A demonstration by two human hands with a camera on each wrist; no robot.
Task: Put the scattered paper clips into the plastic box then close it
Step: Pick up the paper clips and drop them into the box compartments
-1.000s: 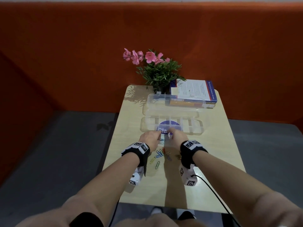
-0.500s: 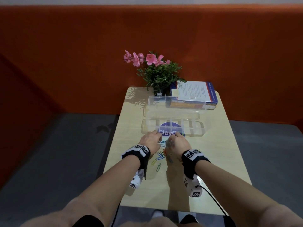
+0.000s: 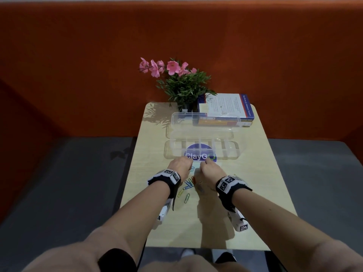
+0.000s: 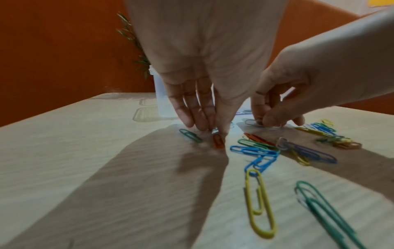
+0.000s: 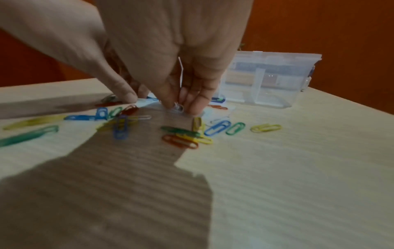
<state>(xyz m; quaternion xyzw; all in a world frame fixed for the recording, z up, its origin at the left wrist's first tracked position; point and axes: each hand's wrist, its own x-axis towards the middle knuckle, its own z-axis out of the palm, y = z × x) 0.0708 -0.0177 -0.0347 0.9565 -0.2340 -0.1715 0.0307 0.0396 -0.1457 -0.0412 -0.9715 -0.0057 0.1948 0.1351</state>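
Observation:
Several coloured paper clips (image 3: 187,186) lie scattered on the table in front of the clear plastic box (image 3: 233,152), whose lid (image 3: 204,122) stands open behind it. My left hand (image 3: 179,165) has its fingertips down on the table, thumb and fingers pinched on a small pale clip (image 4: 215,130) beside a red clip (image 4: 218,143). My right hand (image 3: 209,169) is close beside it and pinches a white clip (image 5: 179,107). More clips (image 5: 187,134) lie just behind the right hand's fingers. The box (image 5: 266,79) is right of that hand in the right wrist view.
A pot plant with pink flowers (image 3: 182,85) and a book (image 3: 225,108) stand at the far end of the small wooden table (image 3: 255,193). A purple label (image 3: 198,154) shows through the box. Grey floor lies on both sides and an orange wall behind.
Both hands have drawn back a little from the box's front edge and lowered their fingertips onto the clips. The box and lid have not moved.

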